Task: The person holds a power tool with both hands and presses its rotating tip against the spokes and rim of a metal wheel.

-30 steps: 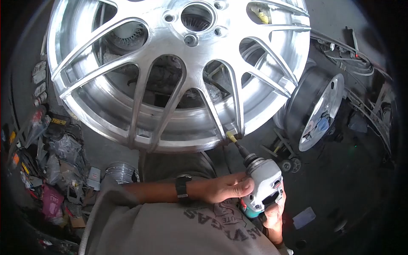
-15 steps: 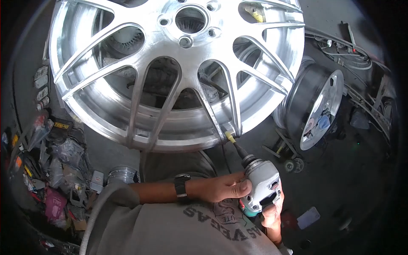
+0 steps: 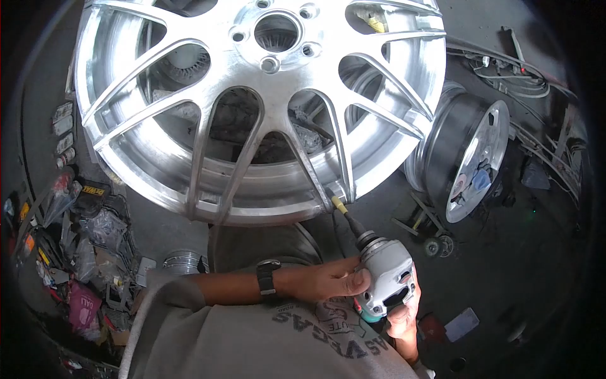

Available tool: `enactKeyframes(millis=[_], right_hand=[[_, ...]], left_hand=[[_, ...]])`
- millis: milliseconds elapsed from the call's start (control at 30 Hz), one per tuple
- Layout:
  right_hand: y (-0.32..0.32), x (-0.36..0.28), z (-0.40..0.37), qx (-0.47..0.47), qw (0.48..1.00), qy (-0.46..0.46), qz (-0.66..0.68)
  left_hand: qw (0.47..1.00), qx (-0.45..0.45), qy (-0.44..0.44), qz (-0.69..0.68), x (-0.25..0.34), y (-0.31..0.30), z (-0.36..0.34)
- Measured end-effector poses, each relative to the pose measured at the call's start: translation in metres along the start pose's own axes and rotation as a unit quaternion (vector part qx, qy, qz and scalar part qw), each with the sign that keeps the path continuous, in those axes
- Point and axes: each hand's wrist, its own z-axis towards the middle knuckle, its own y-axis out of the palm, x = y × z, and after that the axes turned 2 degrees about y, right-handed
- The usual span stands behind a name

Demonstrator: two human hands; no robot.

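Note:
A large silver alloy wheel (image 3: 278,76) with paired spokes fills the upper middle of the view. My left hand (image 3: 331,278), with a watch (image 3: 267,278) on its wrist, grips the front of a grey power tool (image 3: 386,271). Around the tool's rear body is my right hand (image 3: 404,316), partly hidden by it. The tool's yellow tip (image 3: 339,203) meets the wheel's lower rim, at the foot of a spoke right of centre.
On the right a second wheel (image 3: 470,161) stands on its edge, near a small wheeled stand (image 3: 432,237). Cables (image 3: 521,82) hang at the upper right. Bags and tools (image 3: 95,234) are piled at the left. Another rim (image 3: 183,261) lies below the big wheel.
The big wheel sits slightly further left and lower in view. The tool tip has shifted slightly left with it, and both hands keep their hold.

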Motion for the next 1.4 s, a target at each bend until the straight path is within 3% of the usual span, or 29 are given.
enactKeyframes(millis=[67,167,367,433,567,767,833,967,1033,1300,1400], right_hand=[[-0.004,0.000,-0.001,0.017,0.999,-0.014,-0.025],[-0.004,-0.004,-0.001,0.032,0.999,-0.012,-0.022],[0.000,-0.003,0.000,0.000,1.000,0.000,-0.004],[0.000,-0.003,0.000,-0.002,1.000,0.001,-0.012],[-0.008,0.004,-0.005,0.018,0.999,0.002,-0.037],[-0.009,0.033,-0.015,0.017,1.000,-0.011,-0.004],[-0.013,0.034,-0.018,0.013,0.999,0.032,-0.021],[-0.011,0.037,-0.016,0.033,0.999,0.013,0.016],[-0.012,0.043,-0.016,0.050,0.998,-0.019,0.027],[-0.019,0.061,-0.015,-0.016,0.997,-0.078,-0.011],[-0.013,0.044,-0.017,0.023,0.999,-0.039,-0.013]], left_hand=[[1.000,-0.005,-0.013,-0.004,-0.002,0.000,0.004],[0.998,0.002,0.054,-0.025,-0.001,0.002,0.016],[0.999,-0.022,-0.014,-0.025,-0.010,-0.003,0.002],[1.000,0.009,0.000,-0.024,-0.005,0.002,0.000],[0.998,-0.018,0.052,-0.022,0.000,0.000,0.014],[0.998,-0.059,0.022,-0.029,-0.004,-0.005,0.007],[0.999,-0.031,-0.008,-0.005,0.001,-0.002,0.002],[0.999,0.005,0.032,0.027,-0.011,-0.002,0.014],[0.998,-0.039,0.051,0.011,-0.012,-0.005,0.021],[0.998,-0.045,0.015,0.045,0.005,-0.003,0.004],[0.999,-0.029,0.025,0.025,-0.004,-0.004,0.014]])
